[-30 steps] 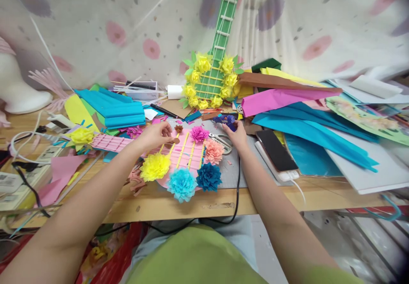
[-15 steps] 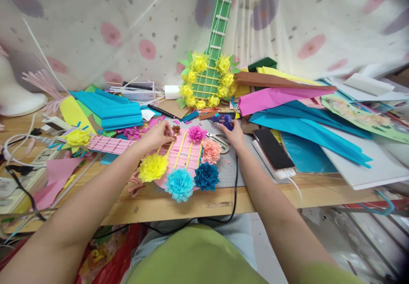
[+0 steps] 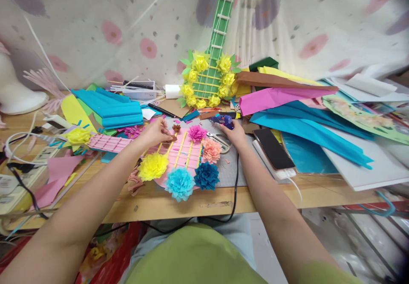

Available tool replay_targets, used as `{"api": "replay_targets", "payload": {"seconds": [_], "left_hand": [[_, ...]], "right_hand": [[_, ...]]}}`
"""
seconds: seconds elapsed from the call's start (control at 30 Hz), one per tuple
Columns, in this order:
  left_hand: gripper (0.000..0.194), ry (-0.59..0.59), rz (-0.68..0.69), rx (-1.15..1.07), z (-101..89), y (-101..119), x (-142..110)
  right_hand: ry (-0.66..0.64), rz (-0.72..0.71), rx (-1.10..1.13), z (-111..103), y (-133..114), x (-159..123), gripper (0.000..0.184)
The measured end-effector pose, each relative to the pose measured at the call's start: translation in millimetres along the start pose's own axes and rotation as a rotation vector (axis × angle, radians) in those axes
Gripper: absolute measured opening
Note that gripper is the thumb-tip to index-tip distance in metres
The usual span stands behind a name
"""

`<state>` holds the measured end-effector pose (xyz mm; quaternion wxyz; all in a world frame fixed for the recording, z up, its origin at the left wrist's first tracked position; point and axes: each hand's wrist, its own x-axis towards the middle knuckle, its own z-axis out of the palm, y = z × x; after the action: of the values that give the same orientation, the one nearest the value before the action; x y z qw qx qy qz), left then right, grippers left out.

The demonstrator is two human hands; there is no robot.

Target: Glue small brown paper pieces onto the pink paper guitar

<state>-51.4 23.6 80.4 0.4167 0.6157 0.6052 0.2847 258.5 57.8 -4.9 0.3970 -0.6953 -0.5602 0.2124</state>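
Note:
My left hand (image 3: 156, 133) is closed, its fingertips pinching a brown paper strip (image 3: 169, 140) over the upper left of a pink paper guitar (image 3: 182, 151). A small brown paper flower (image 3: 176, 128) stands just beyond those fingertips. Around the guitar's body sit paper flowers: a yellow one (image 3: 153, 166), a light blue one (image 3: 180, 183), a dark blue one (image 3: 207, 176), a peach one (image 3: 211, 150) and a magenta one (image 3: 197, 133). My right hand (image 3: 236, 134) is wrapped round a dark blue glue gun (image 3: 226, 121), whose nozzle points left. Scissors (image 3: 219, 141) lie beside that hand.
A green paper guitar (image 3: 220, 32) with yellow flowers leans at the back. Blue crepe paper (image 3: 110, 109) lies left; magenta (image 3: 284, 97) and brown sheets (image 3: 275, 79) lie right. A phone (image 3: 274, 148) rests on a white power bank. A black cord (image 3: 236, 190) hangs over the table edge.
My left hand has shifted slightly left, and more of the brown paper strip shows at its fingertips. My right hand keeps the glue gun in nearly the same place.

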Motion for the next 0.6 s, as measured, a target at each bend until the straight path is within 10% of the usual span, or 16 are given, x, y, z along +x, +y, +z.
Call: {"api": "replay_targets", "payload": {"seconds": [0.37, 0.6], "left_hand": [[0.046, 0.085, -0.073, -0.323, -4.1, -1, -9], [0.049, 0.117, -0.112, -0.372, 1.6, 4, -14]], "right_hand": [[0.107, -0.034, 0.144, -22, -32, -2, 0.052], [-0.396, -0.302, 0.252, -30, -100, -36, 0.042]]}}
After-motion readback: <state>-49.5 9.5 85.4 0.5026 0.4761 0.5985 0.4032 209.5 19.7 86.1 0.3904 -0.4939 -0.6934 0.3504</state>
